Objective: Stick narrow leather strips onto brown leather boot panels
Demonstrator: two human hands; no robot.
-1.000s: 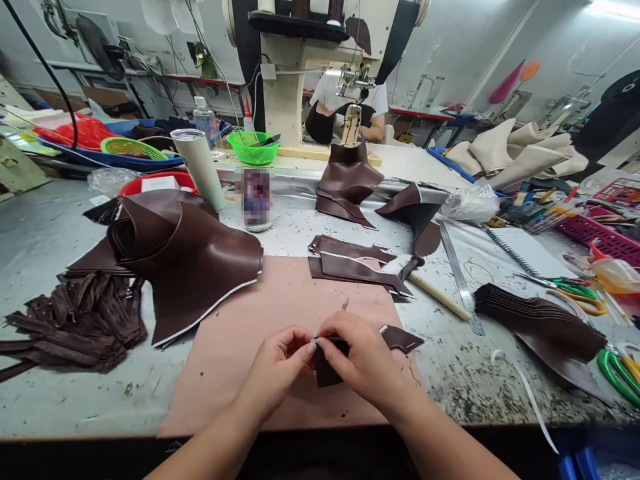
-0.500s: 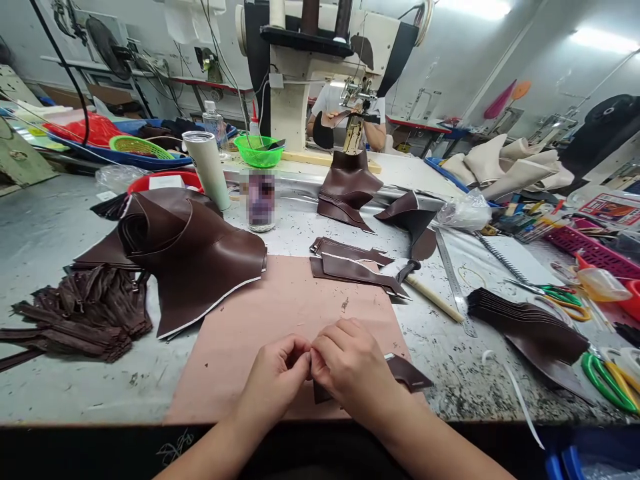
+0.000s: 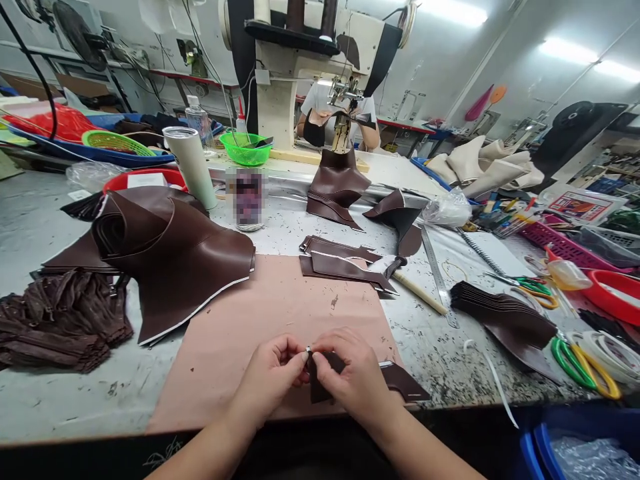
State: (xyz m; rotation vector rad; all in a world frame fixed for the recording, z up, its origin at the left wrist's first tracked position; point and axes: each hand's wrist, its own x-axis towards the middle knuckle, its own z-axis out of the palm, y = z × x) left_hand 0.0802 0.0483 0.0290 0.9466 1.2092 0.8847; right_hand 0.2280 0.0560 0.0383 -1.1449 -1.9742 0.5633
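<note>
Near the table's front edge, both hands meet at one end of a dark brown leather piece (image 3: 406, 383). My right hand (image 3: 350, 370) is closed on it, thumb on top. My left hand (image 3: 277, 373) pinches at the same end, and a tiny pale, shiny bit shows between the fingertips; its kind is too small to tell. The piece runs rightward under my right hand, which hides its middle. Beneath lies a pinkish-tan sheet (image 3: 280, 300). Beyond the sheet are flat brown leather strips (image 3: 340, 265) and a hammer (image 3: 419, 292) with a wooden handle.
To the left are stacked brown leather panels (image 3: 200, 247) and a heap of brown zippers (image 3: 65, 327). A metal ruler (image 3: 439, 280), layered leather pieces (image 3: 500, 327) and scissors (image 3: 583, 367) lie at right. Behind the sewing machine (image 3: 277, 100) sits another person (image 3: 310, 103).
My fingers have parted slightly at the leather's end, uncovering the small pale bit and more of the piece. The view has shifted a little to the right.
</note>
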